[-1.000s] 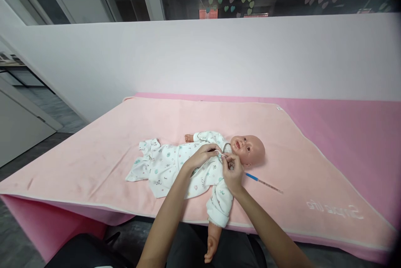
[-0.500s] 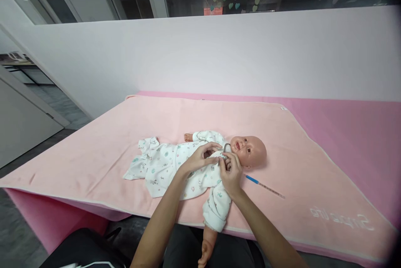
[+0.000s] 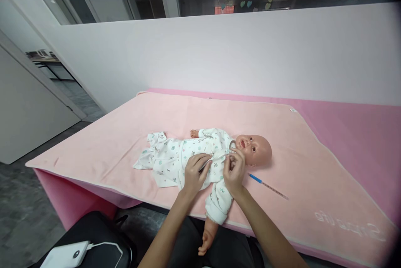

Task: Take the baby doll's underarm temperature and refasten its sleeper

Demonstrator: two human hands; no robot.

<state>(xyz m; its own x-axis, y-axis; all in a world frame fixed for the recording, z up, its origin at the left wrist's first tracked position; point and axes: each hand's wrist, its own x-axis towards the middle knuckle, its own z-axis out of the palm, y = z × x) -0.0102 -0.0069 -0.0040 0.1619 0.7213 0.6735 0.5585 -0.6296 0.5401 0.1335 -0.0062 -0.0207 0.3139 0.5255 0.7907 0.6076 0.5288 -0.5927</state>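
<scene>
A baby doll (image 3: 262,151) lies on its back, head to the right, dressed in a white patterned sleepsuit (image 3: 171,155). My left hand (image 3: 196,172) is closed on the sleepsuit's front edge at the chest, thumb and fingers pinching the fabric. Near the collar, my right hand (image 3: 234,171) has its fingers curled together on the same front edge. The fingertips partly hide the cloth there. One bare doll arm (image 3: 208,236) hangs past the near edge from a bunched sleeve. Right of my right hand lies a thin stick with a blue end (image 3: 268,186), resembling a glass thermometer.
A peach blanket (image 3: 300,155) covers the pink table (image 3: 360,134), against a white wall (image 3: 219,55). At lower left, a white power bank (image 3: 65,255) with a cable lies on a black bag or seat (image 3: 103,230).
My left hand has moved down the chest, away from my right hand and toward the doll's waist. My right hand stays by the collar. The camera view has shifted slightly left.
</scene>
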